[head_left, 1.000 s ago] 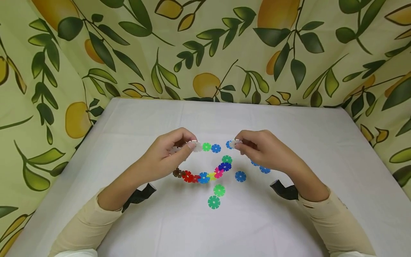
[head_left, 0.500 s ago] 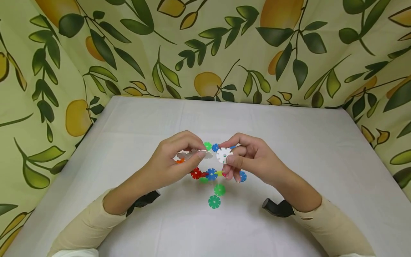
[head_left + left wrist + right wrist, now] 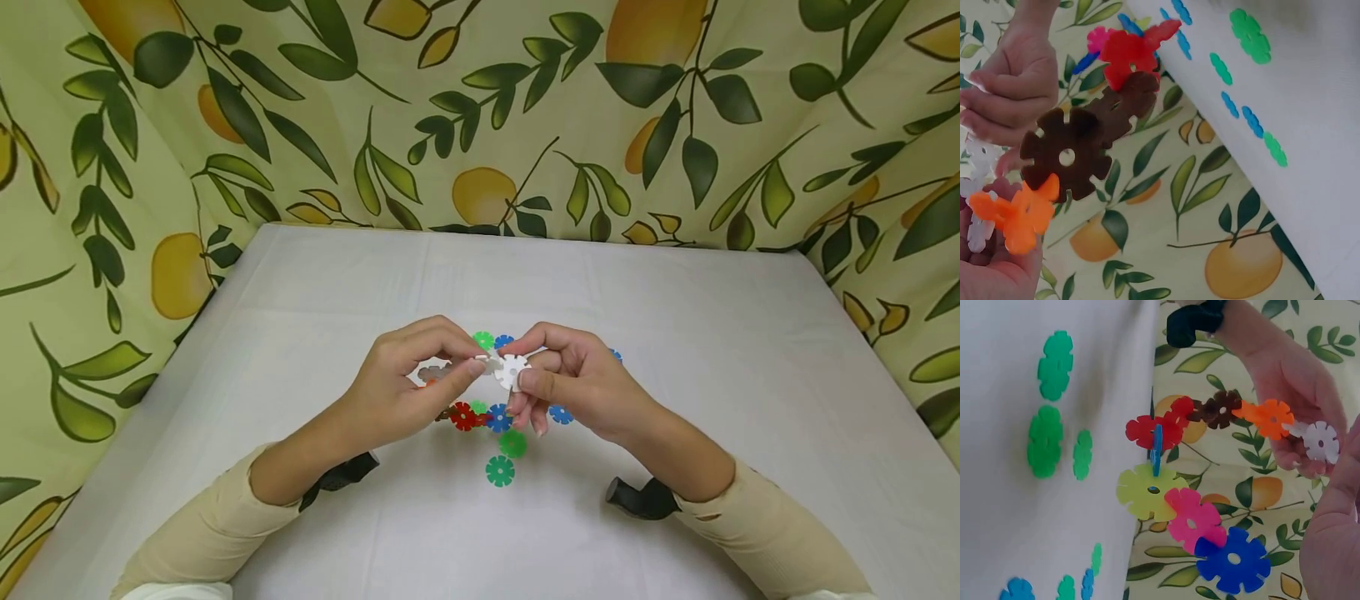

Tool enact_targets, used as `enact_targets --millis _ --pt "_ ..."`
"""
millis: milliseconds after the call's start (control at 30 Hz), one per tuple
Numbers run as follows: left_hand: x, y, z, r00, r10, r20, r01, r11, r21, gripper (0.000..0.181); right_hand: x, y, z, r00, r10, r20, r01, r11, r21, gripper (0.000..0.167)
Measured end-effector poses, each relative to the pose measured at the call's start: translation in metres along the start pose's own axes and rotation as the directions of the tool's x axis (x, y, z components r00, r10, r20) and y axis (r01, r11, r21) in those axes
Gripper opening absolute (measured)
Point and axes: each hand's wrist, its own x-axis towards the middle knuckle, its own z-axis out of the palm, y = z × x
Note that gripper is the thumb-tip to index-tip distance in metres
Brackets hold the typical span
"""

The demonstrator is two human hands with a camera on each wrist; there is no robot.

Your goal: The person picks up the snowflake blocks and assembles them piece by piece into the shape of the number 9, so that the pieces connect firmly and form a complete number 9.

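In the head view my left hand [image 3: 408, 379] pinches a white snowflake disc [image 3: 489, 363] at the end of a chain of interlocked slotted discs. My right hand [image 3: 581, 383] pinches another white snowflake disc [image 3: 511, 372] between thumb and forefinger. The two white discs meet edge to edge; whether their slots are joined I cannot tell. The chain hangs below the hands. Its orange disc [image 3: 1274, 419], brown disc [image 3: 1066, 156], red disc [image 3: 1127, 56], yellow disc [image 3: 1138, 500], pink disc [image 3: 1193, 522] and dark blue disc [image 3: 1241, 565] show in the wrist views.
Loose discs lie on the white-covered table [image 3: 375, 275]: a green disc [image 3: 500, 472], a lighter green disc [image 3: 513, 444], a blue disc [image 3: 561, 414] and several more behind the hands. A patterned leaf-and-fruit cloth [image 3: 480, 125] stands behind the table. Black wrist mounts [image 3: 645, 498] sit under the wrists.
My right hand has come left and toward me with its white disc. My left hand has shifted slightly right, bringing the chain along, and the two white discs now meet.
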Motion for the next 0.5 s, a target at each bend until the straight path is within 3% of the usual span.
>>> enact_targets --millis 167,300,400,500 --pt "-0.0020 -0.0015 0.0035 1.000 0.006 -0.002 -0.007 0.999 -0.035 0.009 -0.0009 0.0058 0.0012 0.999 0.032 0.015 -0.033 0.995 0.096 0.021" --pt "-0.0027 -0.0032 0.0061 1.000 -0.017 0.009 0.018 0.996 -0.092 0.010 -0.0022 0.0069 0.0023 0.999 0.037 0.008 -0.038 0.994 0.106 0.020" --pt "-0.0029 -0.0036 0.0052 0.994 -0.100 0.046 0.105 0.988 -0.110 0.005 0.0002 0.0078 0.0042 0.998 0.060 -0.032 -0.059 0.998 0.037 0.021" --pt "-0.0032 -0.0033 0.0035 0.971 -0.213 0.105 0.224 0.968 -0.115 0.003 0.0031 0.0087 0.0050 0.991 0.109 -0.080 -0.113 0.993 -0.041 0.025"
